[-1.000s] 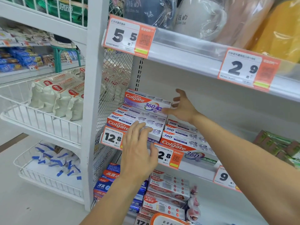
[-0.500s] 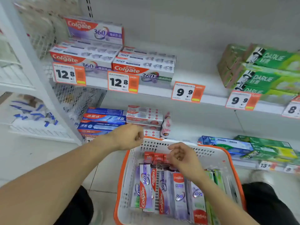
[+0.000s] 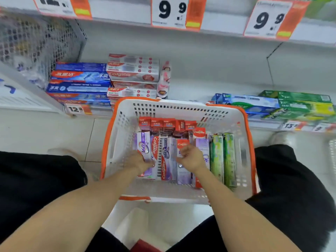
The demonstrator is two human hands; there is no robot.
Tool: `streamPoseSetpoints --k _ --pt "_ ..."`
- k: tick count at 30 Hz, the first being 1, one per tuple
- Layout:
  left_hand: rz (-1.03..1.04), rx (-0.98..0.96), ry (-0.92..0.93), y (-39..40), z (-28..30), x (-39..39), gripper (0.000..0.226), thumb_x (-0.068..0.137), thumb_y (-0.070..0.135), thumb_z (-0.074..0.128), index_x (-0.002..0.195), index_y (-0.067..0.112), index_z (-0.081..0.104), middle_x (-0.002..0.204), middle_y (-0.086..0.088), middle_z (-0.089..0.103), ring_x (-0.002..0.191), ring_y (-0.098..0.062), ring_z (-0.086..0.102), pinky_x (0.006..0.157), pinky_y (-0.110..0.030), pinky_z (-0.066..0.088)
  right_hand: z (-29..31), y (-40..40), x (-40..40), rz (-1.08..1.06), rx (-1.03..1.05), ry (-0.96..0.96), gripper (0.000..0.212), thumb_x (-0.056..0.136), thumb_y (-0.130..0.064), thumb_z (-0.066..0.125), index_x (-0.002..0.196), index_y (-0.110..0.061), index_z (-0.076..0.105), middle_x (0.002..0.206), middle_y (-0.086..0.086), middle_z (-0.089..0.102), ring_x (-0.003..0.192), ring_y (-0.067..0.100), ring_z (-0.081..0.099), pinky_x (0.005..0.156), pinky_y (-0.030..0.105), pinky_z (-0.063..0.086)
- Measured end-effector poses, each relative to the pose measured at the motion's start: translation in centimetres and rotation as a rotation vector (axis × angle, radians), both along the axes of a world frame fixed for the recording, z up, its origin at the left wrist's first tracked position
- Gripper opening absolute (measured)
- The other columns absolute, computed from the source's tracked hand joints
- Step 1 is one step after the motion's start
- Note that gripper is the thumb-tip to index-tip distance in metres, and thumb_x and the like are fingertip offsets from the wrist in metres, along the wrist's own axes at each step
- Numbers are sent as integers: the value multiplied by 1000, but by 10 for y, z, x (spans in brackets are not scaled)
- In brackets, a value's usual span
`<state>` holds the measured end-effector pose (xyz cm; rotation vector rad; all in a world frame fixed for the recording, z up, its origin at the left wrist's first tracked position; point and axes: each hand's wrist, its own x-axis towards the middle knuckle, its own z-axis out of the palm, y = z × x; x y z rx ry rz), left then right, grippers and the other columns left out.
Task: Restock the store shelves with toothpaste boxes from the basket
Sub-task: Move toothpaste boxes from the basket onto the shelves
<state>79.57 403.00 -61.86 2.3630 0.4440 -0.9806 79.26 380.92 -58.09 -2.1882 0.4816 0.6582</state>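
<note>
White plastic basket with an orange rim sits on the floor between a person's knees, in front of the bottom shelf. Inside it, purple toothpaste boxes lie side by side, green boxes at the basket's right. The left hand grips the leftmost purple box. The right hand hovers over the middle boxes, fingers loosely curled, holding nothing.

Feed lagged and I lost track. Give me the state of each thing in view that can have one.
Basket: on the floor, part full of boxes.
Purple boxes: lying flat in the basket.
Red boxes: standing on end at its far wall.
Green boxes: along its right side.
Left hand: grips a purple box.
Right hand: over the purple boxes, grip unclear.
Lower shelf: part stocked.
</note>
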Motion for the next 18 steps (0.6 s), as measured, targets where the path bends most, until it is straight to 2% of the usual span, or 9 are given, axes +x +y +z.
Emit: streamPoseSetpoints --k 3,4,6,8,10,12,14,16,18 --pt "95 -20 -55 -10 8 -8 48 79 38 82 109 4 67 95 -13 69 86 -26 66 65 -24 39 -18 -3 -20 -22 -115 -56 26 77 -10 78 92 -13 58 81 14 68 78 30 67 77 39 56" --pt "151 -33 -71 -11 10 -8 44 78 32 85 107 3 66 97 -14 70 88 -28 68 61 -23 39 -18 0 -22 -38 -151 -64 30 78 -9 77 103 -10 61 86 15 70 81 30 67 77 38 56" --pt "236 -76 -63 -10 7 -8 36 75 23 87 99 6 67 93 -10 70 85 -26 68 55 -20 41 -23 10 -25 -61 -183 -49 48 81 -16 76 124 -4 57 98 17 71 89 32 68 76 34 54" --pt "225 -112 -39 -3 3 -7 35 72 26 88 98 11 71 95 -9 73 85 -21 67 64 -19 42 -28 21 -26 -71 -222 7 55 85 -25 73 129 -1 50 108 19 68 97 35 67 77 35 52" --pt "179 -155 24 4 -2 -8 31 73 28 87 94 17 67 90 -4 71 82 -18 61 70 -20 42 -34 32 -28 -64 -320 46 61 88 -29 69 135 0 45 123 20 61 111 37 61 88 40 51" --pt "170 -209 93 9 -5 -9 31 76 30 85 82 19 57 75 5 60 76 -15 56 60 -19 39 -39 39 -31 -11 -422 57 72 87 -31 69 143 1 37 136 20 49 126 37 48 102 43 45" --pt "185 -257 122 12 -5 -11 31 78 28 83 78 19 54 70 7 55 69 -11 54 50 -12 33 -42 42 -31 2 -435 97 81 85 -33 73 145 2 31 141 21 42 132 36 40 106 43 41" --pt "204 -296 135 13 -3 -14 27 80 26 82 80 17 56 73 7 57 72 -11 56 50 -13 33 -45 41 -31 31 -429 133 74 85 -35 74 139 2 38 135 20 49 126 34 49 100 41 46" --pt "229 -333 153 14 0 -13 25 82 23 79 79 20 55 76 7 59 72 -8 57 53 -15 36 -45 38 -31 58 -420 152 59 84 -35 74 126 -2 49 121 15 62 110 32 63 89 40 55"
